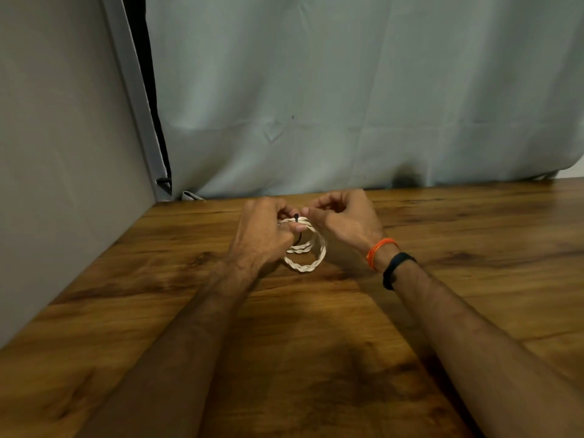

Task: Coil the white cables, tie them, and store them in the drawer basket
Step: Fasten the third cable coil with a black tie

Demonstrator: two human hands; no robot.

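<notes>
A white twisted cable [308, 262] is wound into a small coil and held just above the wooden table [316, 343] near its far edge. My left hand [267, 229] grips the coil's left side, thumb across the loops. A thin black tie [296, 217] sticks up from the top of the coil, and a short black piece shows below my thumb. My right hand [344, 216] pinches at the coil's top beside the tie, its other fingers curled. No drawer basket is in view.
A pale cloth backdrop [347, 105] hangs along the table's far edge. A grey panel [63, 153] stands along the left edge. An orange thread and a black band sit on my right wrist [387, 257].
</notes>
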